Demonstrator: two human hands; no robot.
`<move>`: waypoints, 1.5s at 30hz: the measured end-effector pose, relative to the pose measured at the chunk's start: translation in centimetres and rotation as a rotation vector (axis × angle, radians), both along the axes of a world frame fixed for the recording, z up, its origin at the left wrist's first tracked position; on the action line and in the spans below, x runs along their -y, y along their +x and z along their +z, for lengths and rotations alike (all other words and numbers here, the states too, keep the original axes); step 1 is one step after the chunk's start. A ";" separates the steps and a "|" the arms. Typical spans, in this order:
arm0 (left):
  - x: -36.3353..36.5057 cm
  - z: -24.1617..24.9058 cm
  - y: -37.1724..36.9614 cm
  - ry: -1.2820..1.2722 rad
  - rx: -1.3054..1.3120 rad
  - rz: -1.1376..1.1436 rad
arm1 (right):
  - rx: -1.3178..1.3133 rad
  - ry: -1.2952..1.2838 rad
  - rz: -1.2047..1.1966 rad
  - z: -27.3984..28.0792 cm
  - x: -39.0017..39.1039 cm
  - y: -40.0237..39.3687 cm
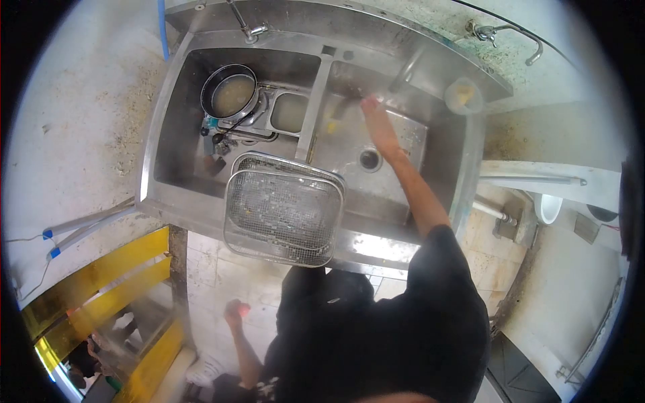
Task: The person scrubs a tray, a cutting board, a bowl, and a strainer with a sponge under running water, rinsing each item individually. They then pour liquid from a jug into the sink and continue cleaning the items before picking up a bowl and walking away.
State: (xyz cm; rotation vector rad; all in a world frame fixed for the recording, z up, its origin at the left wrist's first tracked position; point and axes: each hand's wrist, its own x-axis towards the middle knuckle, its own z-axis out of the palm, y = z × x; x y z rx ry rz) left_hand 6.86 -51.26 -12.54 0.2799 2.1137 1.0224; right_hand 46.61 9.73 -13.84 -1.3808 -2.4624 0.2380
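My right hand (377,124) reaches into the right basin (396,188) of a steel sink, above the drain hole (369,159). Its fingertips are blurred and washed out pink, so I cannot make out their grip. A small yellow scrap (331,126) lies in the basin to the left of that hand. Down at my left side, away from the sink, my left hand (235,311) is curled closed; whether anything is inside it does not show. Stacked wire mesh baskets (283,211) rest across the sink's front edge, touched by neither hand.
The left basin (181,154) holds a black-rimmed pan (232,94) of cloudy liquid, a rectangular metal container (289,113) and utensils. A translucent tub (463,96) stands at the back right corner. Taps (252,32) are behind; yellow slats (101,289) stand lower left.
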 end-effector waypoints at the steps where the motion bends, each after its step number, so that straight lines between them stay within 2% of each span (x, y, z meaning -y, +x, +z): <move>1: -0.1 0.2 0.2 0.003 0.002 0.007 | -0.163 -0.073 -0.075 0.1 0.7 0.7; 2: -0.2 0.4 0.3 0.007 0.007 0.020 | -0.164 -0.070 -0.066 0.1 1.0 2.0; 4: 0.2 0.6 0.4 0.010 0.006 0.042 | -0.105 0.207 -0.077 -0.4 1.7 5.1; 8: 2.3 -0.4 -0.4 -0.034 -0.028 0.031 | -0.222 0.204 -0.072 1.8 2.7 6.0; 11: 3.3 -1.3 -0.9 0.001 -0.103 -0.023 | -0.197 0.154 0.048 0.7 1.4 5.4; 13: 2.7 -0.5 -0.6 -0.110 -0.286 -0.042 | -0.165 0.118 0.141 1.8 0.0 2.7; 14: 2.9 -0.6 -1.2 -0.111 -0.289 -0.040 | -0.169 0.117 0.144 2.3 -0.9 1.2; 16: 4.6 -2.0 -3.0 -0.131 -0.354 0.148 | -0.244 -0.267 -0.083 2.7 -3.6 -1.1; 17: 3.2 -0.2 -2.8 0.012 -0.306 0.272 | -0.248 -0.265 -0.083 1.4 -5.7 -1.5; 18: -0.8 4.2 -1.7 0.157 -0.257 0.393 | -0.034 -0.313 -0.140 -0.8 -7.9 -1.8; 19: -5.9 9.7 -0.1 0.235 -0.188 0.384 | 0.182 -0.362 -0.199 -2.0 -8.9 -1.8; 20: -11.1 14.5 1.4 0.313 -0.115 0.373 | 0.179 -0.361 -0.203 -1.9 -8.9 -1.7; 22: -17.6 18.5 2.3 0.540 0.221 0.561 | 0.162 -0.355 -0.197 -1.0 -8.8 -1.6; 24: -25.1 22.5 5.9 0.480 0.317 0.230 | 0.145 -0.349 -0.182 0.2 -8.4 -1.9; 25: -28.8 23.7 8.6 0.479 0.459 0.174 | 0.135 -0.341 -0.173 1.1 -8.3 -2.2; 26: -32.5 23.4 10.7 0.576 0.674 -0.033 | 0.137 -0.330 -0.162 2.7 -7.1 -2.6; 27: -36.2 21.4 12.4 0.632 0.945 -0.190 | -0.137 -0.213 -0.173 4.6 -4.5 -2.7; 28: -40.4 21.4 15.9 0.556 0.817 -0.222 | -0.408 -0.096 -0.182 6.0 -2.3 -2.2; 29: -44.7 19.8 18.2 0.477 0.730 -0.409 | -0.400 -0.092 -0.175 6.0 -1.0 -1.1; 30: -48.6 16.6 20.4 0.427 0.723 -0.533 | -0.360 0.064 -0.191 5.5 0.0 0.1; 31: -52.5 13.0 22.7 0.536 0.706 -0.603 | -0.317 0.223 -0.208 4.8 1.0 1.4; 33: -59.4 7.7 27.0 0.468 0.658 -0.680 | -0.365 0.114 -0.425 3.4 3.0 3.9; 35: -66.8 -1.7 30.6 0.357 0.336 -0.984 | -0.405 0.035 -0.517 3.5 5.3 6.5; 36: -68.7 -1.5 31.6 0.379 0.333 -0.977 | -0.383 0.018 -0.550 3.2 6.3 7.7; 38: -71.2 -0.9 33.8 0.212 -0.022 -0.862 | -0.352 0.007 -0.583 3.2 8.2 9.9; 39: -72.2 -1.2 34.3 0.216 -0.015 -0.867 | -0.387 -0.004 -0.598 3.2 9.4 10.9; 41: -74.1 -2.1 35.0 0.260 -0.791 -1.125 | -0.412 -0.026 -0.634 3.3 10.7 12.7; 42: -75.3 -5.1 36.2 0.256 -0.783 -1.142 | -0.412 -0.022 -0.650 3.2 11.3 13.3; 43: -76.2 -10.4 37.6 0.574 -0.855 -0.876 | -0.416 -0.022 -0.670 3.1 12.0 13.6; 44: -76.7 -13.3 38.3 0.883 -0.907 -0.585 | -0.424 -0.027 -0.688 3.0 12.5 13.7; 45: -75.5 -10.9 37.8 0.889 -0.913 -0.599 | -0.438 -0.027 -0.678 3.0 12.3 13.9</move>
